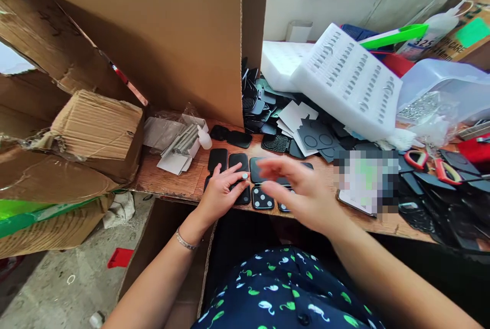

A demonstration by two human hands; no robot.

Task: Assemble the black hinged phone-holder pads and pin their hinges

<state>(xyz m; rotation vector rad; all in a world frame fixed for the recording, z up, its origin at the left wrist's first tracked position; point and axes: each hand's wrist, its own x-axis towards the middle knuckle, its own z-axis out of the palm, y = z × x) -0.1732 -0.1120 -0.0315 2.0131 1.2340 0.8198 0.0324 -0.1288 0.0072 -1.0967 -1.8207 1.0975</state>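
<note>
My left hand (222, 188) is over the black hinged cases at the table's front edge. Its thumb and forefinger pinch a small whitish round piece (245, 176). To its right hovers my right hand (300, 188), blurred by motion, with a gap between thumb and fingers and nothing visible in it. Between the hands an open case half (262, 198) shows several pale round dots on black. A black case lid (218, 157) lies beyond my left fingers. Another case half, partly covered by my right hand, also shows pale dots (284, 206).
Behind the cases stands a tall cardboard panel (161, 38). A small white bottle (204, 137) rests by metal strips at left. White foam trays (344, 79) lean over piled black parts at right. A phone (358, 191) and red-handled scissors (447, 171) lie right of my hands.
</note>
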